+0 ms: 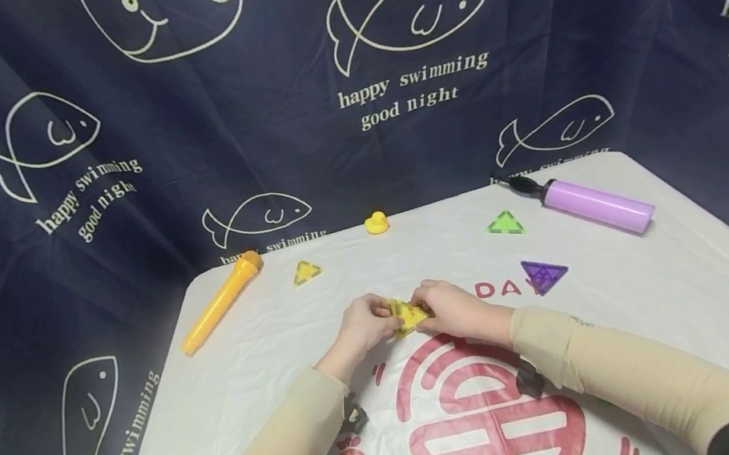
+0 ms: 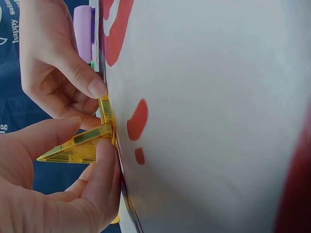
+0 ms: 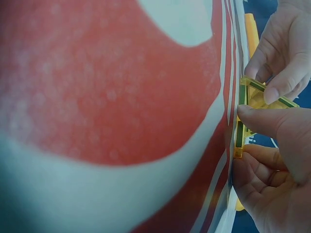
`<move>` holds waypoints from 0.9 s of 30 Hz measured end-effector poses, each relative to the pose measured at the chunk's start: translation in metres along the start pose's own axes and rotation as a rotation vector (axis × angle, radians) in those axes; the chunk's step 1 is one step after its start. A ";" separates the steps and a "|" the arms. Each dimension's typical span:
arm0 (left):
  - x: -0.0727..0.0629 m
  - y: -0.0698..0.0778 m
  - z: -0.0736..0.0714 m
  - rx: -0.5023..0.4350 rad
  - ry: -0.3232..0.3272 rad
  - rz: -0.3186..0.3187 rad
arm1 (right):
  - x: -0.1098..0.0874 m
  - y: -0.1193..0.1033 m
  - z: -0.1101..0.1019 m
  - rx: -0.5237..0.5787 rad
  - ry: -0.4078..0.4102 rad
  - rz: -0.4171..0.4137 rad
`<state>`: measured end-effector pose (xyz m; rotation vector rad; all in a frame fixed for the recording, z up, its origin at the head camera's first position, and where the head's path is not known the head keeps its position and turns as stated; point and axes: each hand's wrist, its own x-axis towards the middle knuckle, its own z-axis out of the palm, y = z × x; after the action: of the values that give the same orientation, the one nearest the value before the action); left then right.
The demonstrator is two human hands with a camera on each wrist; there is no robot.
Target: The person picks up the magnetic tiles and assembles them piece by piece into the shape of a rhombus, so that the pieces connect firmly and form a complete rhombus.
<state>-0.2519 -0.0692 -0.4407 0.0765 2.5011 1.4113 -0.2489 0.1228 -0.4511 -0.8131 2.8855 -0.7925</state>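
Note:
Two see-through yellow triangular magnetic tiles meet edge to edge between the hands near the middle of the table. My left hand (image 1: 362, 325) pinches one yellow tile (image 2: 80, 145) between thumb and fingers, and that tile stands tilted up from the tabletop. Low over the cloth, my right hand (image 1: 455, 309) has thumb and fingertips on the ends of the other yellow tile (image 3: 239, 138), which lies flat. Both tiles overlap in the head view, where fingers cover parts of their edges.
Around the hands on the white tablecloth (image 1: 273, 374) lie an orange toy microphone (image 1: 220, 306), a yellow triangular tile (image 1: 306, 272), a rubber duck (image 1: 376, 223), a green triangular tile (image 1: 505, 224), a purple triangular tile (image 1: 545, 274) and a purple hand pump (image 1: 598, 206). A dark curtain (image 1: 321, 146) hangs behind.

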 end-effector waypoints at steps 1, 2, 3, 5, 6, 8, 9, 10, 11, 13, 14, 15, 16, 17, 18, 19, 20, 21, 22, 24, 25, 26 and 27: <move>0.000 -0.001 0.000 -0.004 -0.003 0.001 | 0.000 0.000 0.000 0.001 -0.001 0.001; 0.000 -0.001 0.000 -0.007 -0.005 -0.003 | 0.000 0.000 0.000 0.001 -0.002 0.001; -0.001 0.000 0.000 -0.006 -0.007 -0.002 | 0.000 0.000 0.000 0.001 -0.002 0.000; -0.001 0.000 -0.001 -0.006 -0.010 -0.002 | 0.000 0.000 0.000 0.001 0.000 -0.006; -0.001 0.000 -0.001 -0.005 -0.009 0.002 | 0.000 0.000 0.000 0.000 0.001 -0.010; -0.001 -0.001 0.000 -0.002 -0.013 0.004 | 0.000 0.000 -0.001 -0.001 0.003 -0.013; -0.001 -0.001 0.000 -0.001 -0.015 0.005 | 0.000 0.000 -0.001 -0.002 0.002 -0.013; 0.000 -0.002 0.000 -0.005 -0.017 0.007 | 0.000 0.000 -0.001 -0.002 0.000 -0.011; 0.000 -0.003 -0.001 -0.005 -0.019 0.012 | 0.000 0.000 -0.001 -0.003 -0.001 -0.009; 0.001 -0.005 -0.001 0.012 -0.021 0.025 | 0.001 0.000 0.000 -0.004 -0.012 0.001; 0.001 -0.006 -0.002 0.022 -0.022 0.034 | 0.002 0.000 0.000 -0.002 -0.018 0.007; 0.001 -0.007 -0.003 0.033 -0.022 0.040 | 0.002 -0.001 0.001 -0.001 -0.026 0.015; 0.001 -0.009 -0.004 0.038 -0.025 0.046 | 0.002 -0.002 0.001 0.000 -0.031 0.023; 0.001 -0.011 -0.006 0.035 -0.028 0.043 | 0.003 -0.002 0.002 0.000 -0.034 0.032; 0.001 -0.013 -0.008 0.029 -0.031 0.042 | 0.003 -0.003 0.002 0.000 -0.038 0.042; 0.001 -0.015 -0.010 0.014 -0.033 0.036 | 0.004 -0.004 0.002 0.003 -0.039 0.053; 0.001 -0.016 -0.014 -0.006 -0.036 0.026 | 0.004 -0.005 0.003 0.008 -0.037 0.068; 0.000 -0.017 -0.017 -0.029 -0.037 0.014 | 0.004 -0.007 0.003 0.013 -0.035 0.085; 0.000 -0.018 -0.021 -0.051 -0.034 0.003 | 0.005 -0.008 0.003 0.020 -0.029 0.101; -0.001 -0.021 -0.030 -0.069 -0.021 -0.008 | 0.006 -0.010 0.004 0.039 -0.020 0.134; -0.001 -0.022 -0.035 -0.064 -0.010 -0.015 | 0.006 -0.011 0.005 0.051 -0.015 0.151; -0.001 -0.024 -0.040 -0.057 0.003 -0.019 | 0.007 -0.012 0.005 0.059 -0.011 0.167; 0.000 -0.026 -0.045 -0.054 0.017 -0.022 | 0.008 -0.012 0.006 0.062 -0.005 0.178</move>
<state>-0.2614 -0.1201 -0.4414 0.0267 2.4681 1.4753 -0.2486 0.1071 -0.4494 -0.5424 2.8615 -0.8534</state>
